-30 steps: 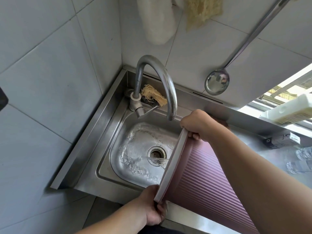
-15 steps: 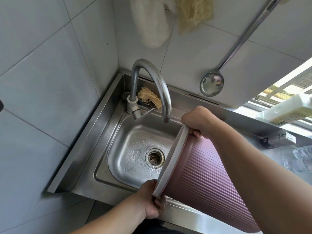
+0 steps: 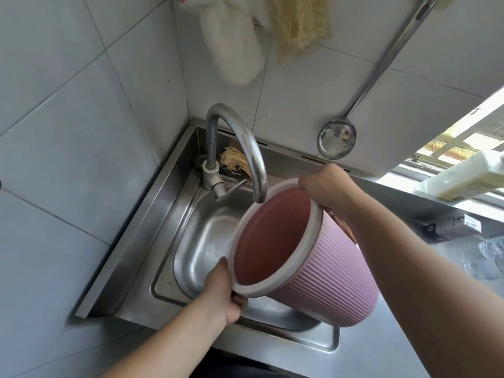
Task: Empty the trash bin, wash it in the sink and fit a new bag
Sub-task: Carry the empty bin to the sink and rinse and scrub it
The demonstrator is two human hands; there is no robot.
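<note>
Over the stainless-steel sink (image 3: 191,257), in the head view, a pink ribbed trash bin (image 3: 321,268) is held tilted, its open mouth turned up and to the left toward the camera and its base pointing down to the right above the sink's front right corner. The bin's pale rim (image 3: 305,271) rings a bare, reddish-pink inside with no bag in it. The left hand (image 3: 226,293) is closed on the lower left part of the rim, thumb along the outer edge and fingers curled underneath. The right hand (image 3: 324,184) grips the upper far part of the rim, fingers wrapped over it, with the forearm running down to the lower right of the frame. The curved metal faucet (image 3: 237,148) rises from the back left corner of the sink and arches forward, so that its spout ends just above the top edge of the bin's mouth; whether water is running cannot be told. Behind the faucet base, a fibrous loofah scrubber (image 3: 234,165) lies on the sink's back ledge. On the tiled wall hang a steel ladle (image 3: 336,141), its bowl low near the right hand, a white cloth (image 3: 234,45) and a yellowish loofah pad (image 3: 297,23). A white bottle (image 3: 463,175) lies on the window ledge at the right, and clear glasses (image 3: 488,255) sit blurred on the counter (image 3: 381,356) beside the right forearm.
</note>
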